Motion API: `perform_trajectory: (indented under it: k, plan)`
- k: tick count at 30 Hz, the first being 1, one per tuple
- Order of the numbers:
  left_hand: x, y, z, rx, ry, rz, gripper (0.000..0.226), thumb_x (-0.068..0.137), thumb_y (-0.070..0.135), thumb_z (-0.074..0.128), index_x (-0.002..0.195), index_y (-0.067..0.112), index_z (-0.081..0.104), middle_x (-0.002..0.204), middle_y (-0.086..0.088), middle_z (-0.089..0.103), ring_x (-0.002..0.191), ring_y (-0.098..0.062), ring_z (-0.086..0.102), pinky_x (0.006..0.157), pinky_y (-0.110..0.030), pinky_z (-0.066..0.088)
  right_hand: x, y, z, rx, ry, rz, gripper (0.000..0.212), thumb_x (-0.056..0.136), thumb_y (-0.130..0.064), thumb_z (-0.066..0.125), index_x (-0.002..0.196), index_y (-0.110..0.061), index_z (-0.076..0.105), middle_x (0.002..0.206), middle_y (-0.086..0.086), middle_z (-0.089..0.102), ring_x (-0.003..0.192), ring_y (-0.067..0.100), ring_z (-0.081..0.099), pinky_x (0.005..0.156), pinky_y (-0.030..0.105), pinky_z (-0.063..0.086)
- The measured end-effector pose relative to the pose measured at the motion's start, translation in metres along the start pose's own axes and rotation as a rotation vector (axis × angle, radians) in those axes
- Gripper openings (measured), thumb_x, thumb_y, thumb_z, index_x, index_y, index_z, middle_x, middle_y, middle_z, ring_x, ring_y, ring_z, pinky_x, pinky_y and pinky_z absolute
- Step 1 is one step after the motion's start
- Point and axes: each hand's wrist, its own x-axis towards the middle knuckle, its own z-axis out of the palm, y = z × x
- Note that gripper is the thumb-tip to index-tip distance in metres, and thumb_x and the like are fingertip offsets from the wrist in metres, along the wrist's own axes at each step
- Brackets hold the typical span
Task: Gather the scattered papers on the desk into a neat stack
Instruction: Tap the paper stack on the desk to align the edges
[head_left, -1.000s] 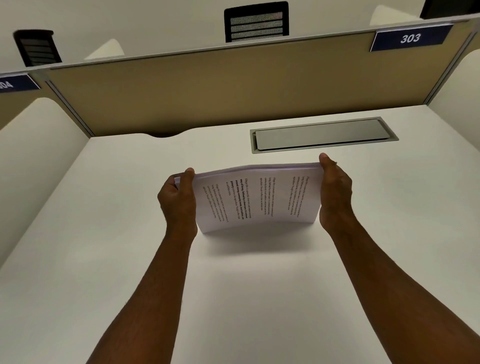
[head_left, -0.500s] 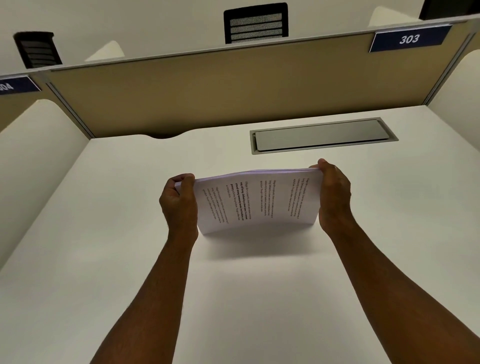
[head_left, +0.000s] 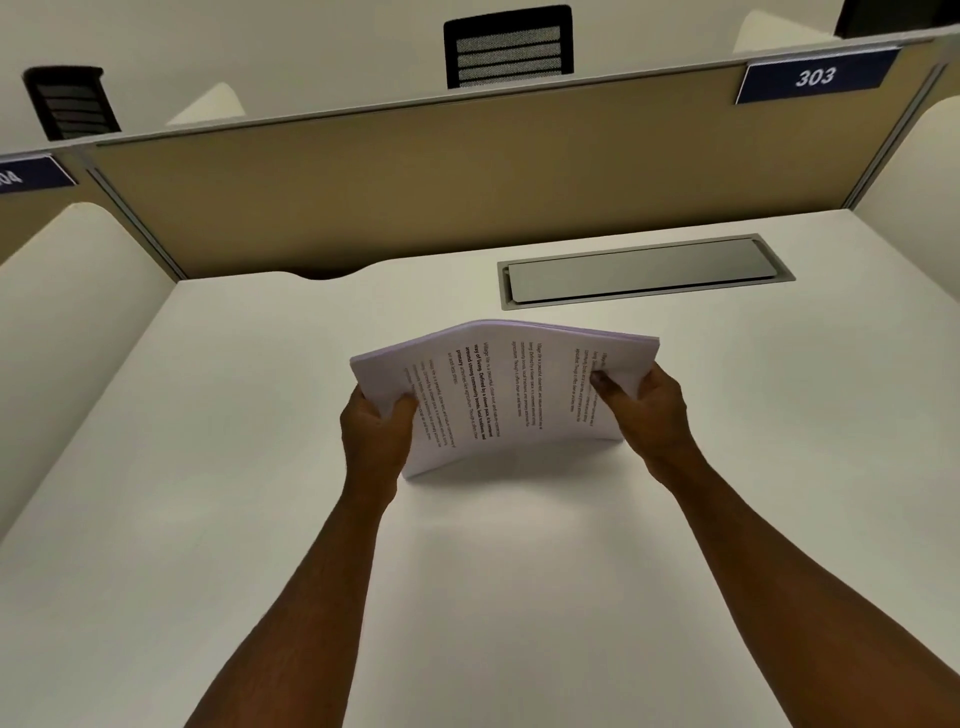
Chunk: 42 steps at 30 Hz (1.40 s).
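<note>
A stack of white printed papers (head_left: 506, 395) stands on its lower long edge on the white desk (head_left: 260, 467), at the middle. The sheets bow upward into an arch, with printed text facing me. My left hand (head_left: 376, 436) grips the stack's left end, thumb on the front. My right hand (head_left: 647, 408) grips the right end, with its thumb pressed onto the front sheet. The stack's back side is hidden.
A grey metal cable hatch (head_left: 644, 273) is set flush in the desk behind the papers. A tan partition (head_left: 467, 171) closes the far edge, with a blue sign "303" (head_left: 815, 77) at its top right. White side panels (head_left: 62, 332) flank the desk.
Both hands have slid lower down the stack's ends. The papers have bowed up into a stronger arch and tilted more toward me.
</note>
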Motion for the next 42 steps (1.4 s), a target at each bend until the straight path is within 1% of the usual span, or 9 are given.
perform_trajectory:
  k: [5,11,15,19,25,28,34,38,42]
  plan:
    - [0.004,0.005,-0.004,-0.010,-0.009,0.037,0.025,0.085,0.016,0.063,0.109,0.023,0.060,0.096,0.005,0.068,0.088,-0.015,0.068,0.072,-0.031,0.060,0.003,-0.011,-0.003,0.028,0.015,-0.046,0.021,0.091,-0.020,0.064,0.104,-0.033,0.055,0.094,-0.014,0.064,0.084,0.009,0.065,0.070,0.023,0.055]
    - [-0.001,-0.014,-0.006,0.006,-0.045,-0.069,0.026,0.091,0.002,0.061,0.113,0.015,0.061,0.101,0.002,0.069,0.097,-0.023,0.067,0.083,-0.039,0.057,0.000,0.003,-0.002,0.039,-0.011,0.062,0.024,0.090,-0.014,0.065,0.098,-0.036,0.058,0.093,-0.013,0.066,0.086,0.011,0.065,0.078,0.035,0.056]
    - [-0.004,-0.011,-0.006,-0.008,-0.047,-0.076,0.025,0.094,0.004,0.059,0.112,0.022,0.059,0.101,0.004,0.067,0.095,-0.021,0.066,0.083,-0.040,0.057,-0.003,-0.002,-0.003,0.058,-0.030,0.050,0.030,0.091,-0.012,0.063,0.097,-0.040,0.057,0.094,-0.015,0.066,0.087,0.010,0.064,0.075,0.030,0.054]
    - [-0.004,-0.009,-0.015,-0.024,-0.067,-0.026,0.026,0.090,0.009,0.064,0.106,0.030,0.060,0.104,0.003,0.068,0.096,-0.022,0.067,0.079,-0.038,0.057,-0.004,-0.006,-0.013,0.099,-0.031,0.032,0.029,0.090,-0.010,0.064,0.098,-0.038,0.058,0.097,-0.012,0.067,0.089,0.014,0.066,0.074,0.030,0.056]
    - [-0.018,-0.022,-0.013,-0.028,-0.058,-0.120,0.030,0.090,0.000,0.062,0.110,0.022,0.061,0.103,0.002,0.068,0.100,-0.025,0.066,0.083,-0.038,0.056,-0.013,0.008,-0.010,0.080,-0.074,0.087,0.030,0.090,-0.006,0.061,0.099,-0.035,0.060,0.099,-0.006,0.069,0.094,0.021,0.067,0.078,0.036,0.057]
    - [-0.018,-0.017,-0.015,-0.043,-0.048,-0.105,0.030,0.086,0.008,0.066,0.112,0.020,0.060,0.103,0.002,0.068,0.095,-0.019,0.066,0.084,-0.040,0.056,-0.014,0.001,-0.011,0.091,-0.055,0.055,0.033,0.091,-0.005,0.060,0.098,-0.037,0.059,0.097,-0.009,0.067,0.089,0.015,0.066,0.071,0.026,0.056]
    - [-0.022,-0.022,-0.019,-0.037,-0.084,-0.117,0.038,0.072,0.020,0.068,0.109,0.024,0.062,0.106,0.000,0.070,0.100,-0.023,0.067,0.083,-0.038,0.057,-0.015,0.010,-0.011,0.119,-0.074,0.114,0.032,0.089,-0.005,0.063,0.101,-0.035,0.062,0.104,-0.001,0.070,0.098,0.026,0.066,0.086,0.045,0.056]
    - [-0.024,-0.025,-0.018,-0.030,-0.057,-0.123,0.030,0.084,0.007,0.068,0.108,0.023,0.061,0.105,-0.001,0.069,0.101,-0.027,0.066,0.088,-0.044,0.056,-0.018,0.010,-0.007,0.121,-0.067,0.105,0.031,0.090,-0.007,0.063,0.098,-0.036,0.061,0.098,-0.008,0.069,0.094,0.021,0.066,0.083,0.040,0.055]
    - [-0.025,-0.018,-0.019,-0.039,-0.060,-0.080,0.034,0.075,0.022,0.067,0.109,0.026,0.062,0.104,0.002,0.070,0.096,-0.020,0.067,0.080,-0.036,0.057,-0.014,0.009,-0.012,0.129,-0.044,0.073,0.027,0.090,-0.010,0.064,0.107,-0.030,0.061,0.103,-0.003,0.070,0.094,0.024,0.067,0.082,0.040,0.056]
